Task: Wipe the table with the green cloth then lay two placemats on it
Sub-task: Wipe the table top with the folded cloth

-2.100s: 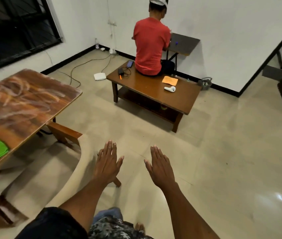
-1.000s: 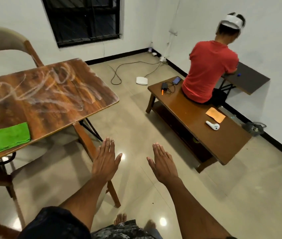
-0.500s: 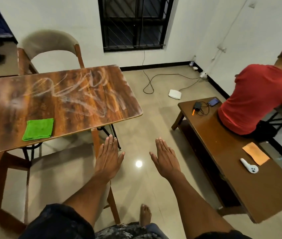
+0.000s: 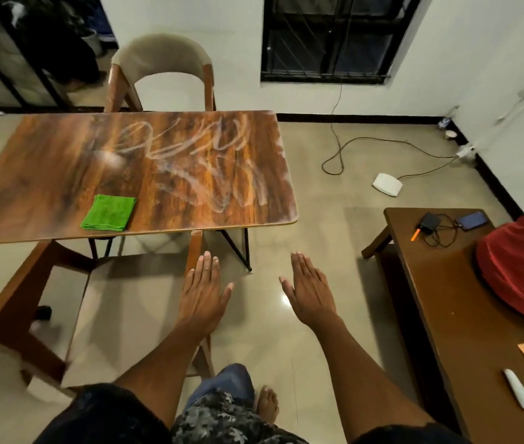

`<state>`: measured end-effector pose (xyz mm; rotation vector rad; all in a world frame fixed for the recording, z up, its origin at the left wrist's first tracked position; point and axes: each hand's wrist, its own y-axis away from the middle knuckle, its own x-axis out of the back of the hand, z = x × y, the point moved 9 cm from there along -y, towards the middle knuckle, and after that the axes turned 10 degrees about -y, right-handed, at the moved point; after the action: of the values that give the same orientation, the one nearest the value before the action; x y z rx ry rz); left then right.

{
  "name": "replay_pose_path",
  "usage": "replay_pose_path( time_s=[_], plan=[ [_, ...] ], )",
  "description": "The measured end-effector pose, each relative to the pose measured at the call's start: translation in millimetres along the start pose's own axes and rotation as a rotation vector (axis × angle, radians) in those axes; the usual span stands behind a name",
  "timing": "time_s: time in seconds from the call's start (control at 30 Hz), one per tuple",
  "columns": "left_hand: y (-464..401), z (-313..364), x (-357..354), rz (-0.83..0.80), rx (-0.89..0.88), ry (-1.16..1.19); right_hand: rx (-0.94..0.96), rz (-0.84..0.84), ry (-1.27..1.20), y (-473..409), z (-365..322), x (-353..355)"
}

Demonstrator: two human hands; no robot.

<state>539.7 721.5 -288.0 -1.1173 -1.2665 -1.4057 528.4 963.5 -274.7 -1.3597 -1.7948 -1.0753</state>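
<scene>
A folded green cloth (image 4: pixel 108 212) lies near the front edge of a wooden table (image 4: pixel 46 174) that carries white smear marks across its middle and right. My left hand (image 4: pixel 203 291) and my right hand (image 4: pixel 310 291) are stretched out flat in the air, palms down, fingers straight, holding nothing. Both hands hover over the floor in front of the table's right front corner, well right of the cloth. No placemats are in view.
A wooden chair (image 4: pixel 71 309) stands at the table's near side, another chair (image 4: pixel 161 68) at the far side. On the right is a low brown bench (image 4: pixel 465 299) with a phone, charger, paper and white controller, and a seated person in red (image 4: pixel 523 261). Cables cross the floor.
The view has swung left, bringing the table and green cloth toward the centre and pushing the bench to the right edge. Both hands stay flat and outstretched as before.
</scene>
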Motion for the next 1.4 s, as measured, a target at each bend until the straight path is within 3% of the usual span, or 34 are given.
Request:
replay_pose_path(
  time_s=[0.2, 0.5, 1.03, 1.4],
  plan=[
    [-15.8, -36.7, -11.3, 0.004, 0.118, -0.01, 0.078, -0.097, -0.013, -48.0, -13.4, -24.5],
    [-81.0, -74.9, -13.4, 0.006, 0.24, 0.019, 0.159, -0.136, 0.121, -150.7, -38.2, -7.9],
    [-73.2, -185.6, -29.2, -0.045, 0.67, 0.314, 0.524, -0.341, 0.256, -262.5, -184.7, -56.5],
    [-109.7, -165.0, -84.6, -0.185, 0.851, 0.44, 0.694, -0.52, 0.389, -329.6, -205.5, -108.1]
  ],
)
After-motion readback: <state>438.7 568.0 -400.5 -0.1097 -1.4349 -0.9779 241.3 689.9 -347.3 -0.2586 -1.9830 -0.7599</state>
